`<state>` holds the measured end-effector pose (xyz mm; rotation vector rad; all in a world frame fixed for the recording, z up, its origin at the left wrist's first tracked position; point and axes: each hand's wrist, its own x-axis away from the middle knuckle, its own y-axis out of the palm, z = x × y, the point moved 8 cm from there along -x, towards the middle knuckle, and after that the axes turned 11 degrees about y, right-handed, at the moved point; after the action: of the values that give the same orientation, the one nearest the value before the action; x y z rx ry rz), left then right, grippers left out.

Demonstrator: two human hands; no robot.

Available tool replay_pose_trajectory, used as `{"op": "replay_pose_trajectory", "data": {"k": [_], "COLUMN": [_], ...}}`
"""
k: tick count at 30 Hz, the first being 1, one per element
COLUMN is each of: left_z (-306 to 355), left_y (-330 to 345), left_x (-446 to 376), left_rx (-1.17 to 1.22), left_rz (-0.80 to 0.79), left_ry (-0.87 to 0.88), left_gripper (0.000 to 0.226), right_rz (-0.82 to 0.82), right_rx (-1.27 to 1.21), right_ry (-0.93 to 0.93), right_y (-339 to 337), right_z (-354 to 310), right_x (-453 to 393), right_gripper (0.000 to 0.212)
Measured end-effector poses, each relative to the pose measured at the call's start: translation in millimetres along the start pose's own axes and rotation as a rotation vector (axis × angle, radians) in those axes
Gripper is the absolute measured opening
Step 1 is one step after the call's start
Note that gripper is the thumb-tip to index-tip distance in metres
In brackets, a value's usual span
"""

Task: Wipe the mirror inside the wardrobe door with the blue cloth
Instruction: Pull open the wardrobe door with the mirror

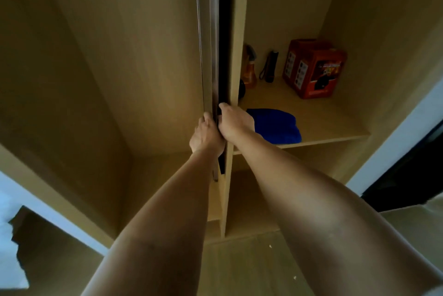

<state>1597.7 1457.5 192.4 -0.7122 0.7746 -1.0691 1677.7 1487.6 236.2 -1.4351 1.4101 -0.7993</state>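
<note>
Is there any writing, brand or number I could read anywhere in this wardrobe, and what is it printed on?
None can be read.
Red box on the shelf: printed panels and white stickers, too blurred to read.
Orange spray bottle: no legible label.
Black flashlight: no visible text.
Blue cloth: plain.

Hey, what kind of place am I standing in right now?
Most likely a bedroom or hotel room, in front of a built-in wooden wardrobe. Its shelf holds a blue cloth, a red box and a spray bottle.
</note>
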Motion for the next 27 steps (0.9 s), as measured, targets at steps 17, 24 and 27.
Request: {"op": "replay_pose_trajectory", "data": {"k": [17, 24, 27], "left_z": [-11, -4, -2], "left_y": [7, -8, -14], "left_x": [-1, 23, 39], "left_rx": [-0.018, -0.025, -0.008], "left_rz": [0.035, 0.119, 0.131], "left_ry": [0.175, 0.232, 0.237], "left_gripper": [0.047, 0.026, 0.019], "right_rz": [-0.193, -0.13, -0.122], "right_rx": [-0.407, -0.346, -0.317], "right_ry": [0.272, 0.262, 0.256], "right_y": [36, 24, 19], "right_z": [9, 15, 20], "right_x": [-2, 22, 36], "right_gripper": [0.053, 0.041, 0.04]}}
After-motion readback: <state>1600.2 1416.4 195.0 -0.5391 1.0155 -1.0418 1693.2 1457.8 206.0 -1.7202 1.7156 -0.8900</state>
